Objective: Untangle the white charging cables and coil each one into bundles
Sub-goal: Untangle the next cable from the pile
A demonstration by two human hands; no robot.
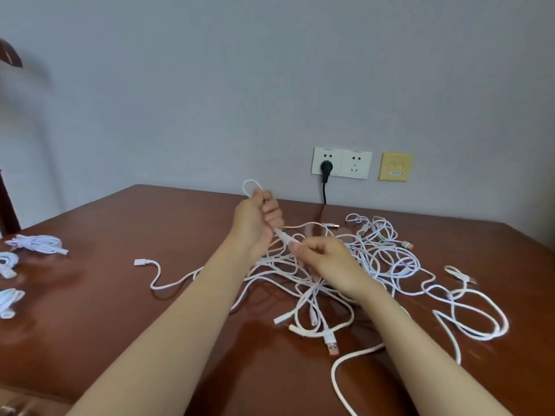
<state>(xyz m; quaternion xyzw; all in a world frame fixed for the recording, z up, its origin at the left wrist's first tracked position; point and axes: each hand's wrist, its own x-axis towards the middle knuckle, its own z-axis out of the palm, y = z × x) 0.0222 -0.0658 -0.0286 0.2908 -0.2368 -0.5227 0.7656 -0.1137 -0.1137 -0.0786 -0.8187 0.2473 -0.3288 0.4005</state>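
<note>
White coiled bundles [37,244] lying at far left of brown table [120,310]. Left hand [255,223] raised at centre, fingers curled round looped cable [250,186]. Right hand [327,262] just beside, fingertips pinching same cable's end. Tangled cables [384,259] spread beneath and rightward.

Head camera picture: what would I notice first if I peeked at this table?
First, the big tangle of white cables sprawled over the middle and right of the brown table. Just above it, the left hand grips one white cable, a loop poking out above the fist, while the right hand pinches the same cable lower down. At the table's far left edge lie a few coiled bundles, already tidy.
</note>
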